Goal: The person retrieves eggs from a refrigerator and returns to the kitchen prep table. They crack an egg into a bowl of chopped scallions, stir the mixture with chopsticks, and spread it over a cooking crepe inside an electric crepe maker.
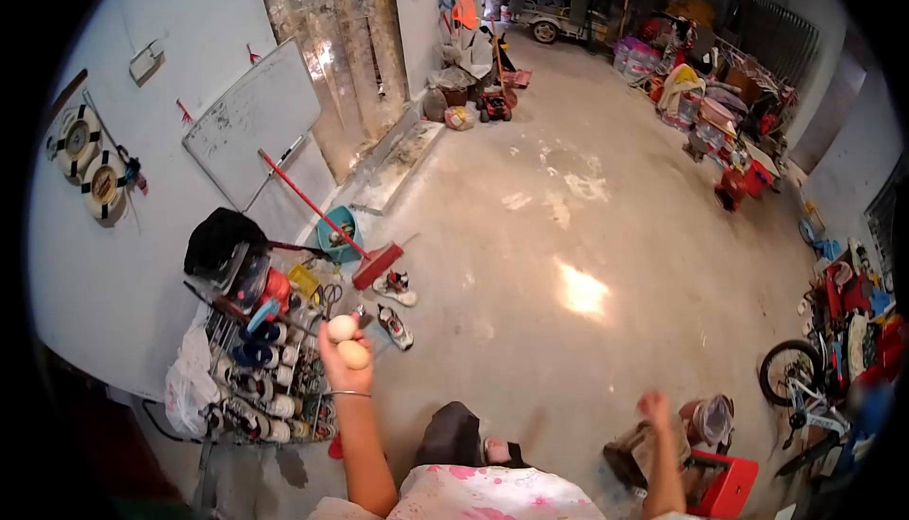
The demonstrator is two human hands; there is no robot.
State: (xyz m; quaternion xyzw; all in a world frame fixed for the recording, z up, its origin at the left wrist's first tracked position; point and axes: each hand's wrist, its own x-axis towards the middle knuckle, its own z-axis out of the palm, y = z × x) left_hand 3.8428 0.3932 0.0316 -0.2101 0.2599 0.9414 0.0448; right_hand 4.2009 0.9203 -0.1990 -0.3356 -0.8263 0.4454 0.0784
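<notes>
Two pale eggs, an upper egg and a lower egg, rest in my left hand, raised in front of me with its fingers curled round them. A thin bracelet circles that wrist. My right hand hangs low on the right, fingers curled into a loose fist with nothing visible in it. Beyond and below it are a red stool and a bucket-like container.
On the left stands a rack of shoes, with loose sneakers, a red broom and a teal bin by it. Concrete floor stretches ahead. Piled goods and a small bicycle line the right side.
</notes>
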